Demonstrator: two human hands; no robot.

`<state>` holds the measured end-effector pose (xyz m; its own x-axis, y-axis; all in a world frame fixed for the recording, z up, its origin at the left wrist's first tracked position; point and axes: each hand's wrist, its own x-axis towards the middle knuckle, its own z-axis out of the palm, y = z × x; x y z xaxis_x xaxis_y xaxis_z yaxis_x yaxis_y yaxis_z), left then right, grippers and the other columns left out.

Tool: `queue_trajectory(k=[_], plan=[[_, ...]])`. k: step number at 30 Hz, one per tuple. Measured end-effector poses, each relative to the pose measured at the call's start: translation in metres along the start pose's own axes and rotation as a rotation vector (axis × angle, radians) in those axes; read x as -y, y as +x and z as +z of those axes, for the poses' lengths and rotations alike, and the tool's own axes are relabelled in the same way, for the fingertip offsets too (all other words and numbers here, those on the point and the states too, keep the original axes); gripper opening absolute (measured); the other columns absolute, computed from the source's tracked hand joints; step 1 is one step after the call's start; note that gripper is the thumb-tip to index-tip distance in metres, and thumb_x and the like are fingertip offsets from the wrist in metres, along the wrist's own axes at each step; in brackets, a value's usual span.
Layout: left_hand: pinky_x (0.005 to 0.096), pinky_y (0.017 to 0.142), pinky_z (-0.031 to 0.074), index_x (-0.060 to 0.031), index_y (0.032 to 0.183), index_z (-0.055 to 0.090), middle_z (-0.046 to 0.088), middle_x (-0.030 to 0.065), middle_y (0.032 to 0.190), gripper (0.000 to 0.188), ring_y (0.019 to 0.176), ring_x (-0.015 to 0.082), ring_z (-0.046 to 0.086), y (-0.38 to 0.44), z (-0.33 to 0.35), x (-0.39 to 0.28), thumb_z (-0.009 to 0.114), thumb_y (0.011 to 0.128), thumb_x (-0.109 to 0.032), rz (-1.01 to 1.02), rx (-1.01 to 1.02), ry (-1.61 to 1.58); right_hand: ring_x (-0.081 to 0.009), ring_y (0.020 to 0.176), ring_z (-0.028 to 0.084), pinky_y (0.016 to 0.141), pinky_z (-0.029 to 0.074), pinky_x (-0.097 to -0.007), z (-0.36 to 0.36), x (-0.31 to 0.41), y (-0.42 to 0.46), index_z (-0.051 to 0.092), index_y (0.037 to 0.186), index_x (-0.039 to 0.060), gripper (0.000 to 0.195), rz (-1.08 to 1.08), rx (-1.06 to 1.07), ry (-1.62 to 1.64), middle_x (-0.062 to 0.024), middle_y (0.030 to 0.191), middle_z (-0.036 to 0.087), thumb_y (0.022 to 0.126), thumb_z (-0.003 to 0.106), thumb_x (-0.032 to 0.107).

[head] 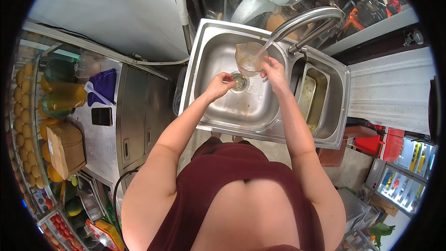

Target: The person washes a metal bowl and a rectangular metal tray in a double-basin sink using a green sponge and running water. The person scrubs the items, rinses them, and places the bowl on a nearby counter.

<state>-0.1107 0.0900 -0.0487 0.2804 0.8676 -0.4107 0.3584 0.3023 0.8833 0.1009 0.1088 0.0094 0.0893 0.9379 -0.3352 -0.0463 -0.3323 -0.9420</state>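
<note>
My right hand (273,73) grips the right side of a clear plastic measuring jug (246,55) over the large basin of a stainless steel sink (216,111). Water runs from the curved metal faucet (306,21) into the jug. My left hand (221,85) is just left of the drain strainer (239,82), with fingers and thumb bent close together. Whether a small thing lies between them cannot be made out. Small green and pale bits lie in the strainer and on the basin floor.
The smaller right basin holds a metal pan (317,94) with murky liquid. At left, a steel counter (101,136) bears a black phone (101,116), a purple cloth (106,83), a white spoon, an amber jug and a brown paper bag (66,146). Shelves of fruit stand beyond.
</note>
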Motion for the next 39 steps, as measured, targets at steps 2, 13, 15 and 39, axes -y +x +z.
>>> queue_trajectory(k=[2,13,15,39], plan=[[0.0301,0.073,0.047,0.0022,0.11,0.05,0.058,0.0121,0.102,0.041,0.092,0.0186,0.056,0.001,-0.003,0.004,0.063,0.078,-0.02,0.003,0.007,0.005,-0.0068,0.049,0.048,0.047,0.036,-0.0205,0.0,-0.003,0.001,0.046,0.113,-0.0053,0.041,0.01,-0.01,-0.031,-0.0029,0.062,0.055,0.078,0.057,0.014],[0.0376,0.096,0.033,0.001,0.114,0.046,0.043,0.018,0.121,0.049,0.113,0.0324,0.041,0.094,-0.061,-0.013,0.063,0.07,-0.01,0.488,-0.468,0.749,-0.0078,0.052,0.05,0.05,0.042,-0.0244,0.002,0.049,0.061,0.044,0.117,-0.0081,0.053,-0.109,0.102,-0.427,-0.0046,0.066,0.058,0.077,0.061,0.022],[0.0391,0.096,0.033,0.0024,0.116,0.043,0.04,0.0184,0.124,0.053,0.114,0.0333,0.04,0.114,-0.069,-0.02,0.063,0.069,-0.009,0.508,-0.511,0.859,-0.0089,0.056,0.052,0.052,0.043,-0.0261,0.01,0.062,0.085,0.046,0.114,-0.0085,0.051,-0.109,0.197,-0.565,-0.0063,0.065,0.057,0.077,0.062,0.023],[0.0443,0.1,0.021,-0.0059,0.111,0.048,0.041,0.0162,0.122,0.047,0.121,0.0313,0.028,0.201,-0.062,-0.033,0.05,0.079,-0.039,0.289,-0.809,1.018,-0.0316,0.09,0.058,0.079,0.046,-0.0383,0.114,0.144,0.162,0.058,0.105,0.0022,0.039,-0.45,0.448,-1.326,-0.0203,0.093,0.061,0.074,0.059,0.026]])
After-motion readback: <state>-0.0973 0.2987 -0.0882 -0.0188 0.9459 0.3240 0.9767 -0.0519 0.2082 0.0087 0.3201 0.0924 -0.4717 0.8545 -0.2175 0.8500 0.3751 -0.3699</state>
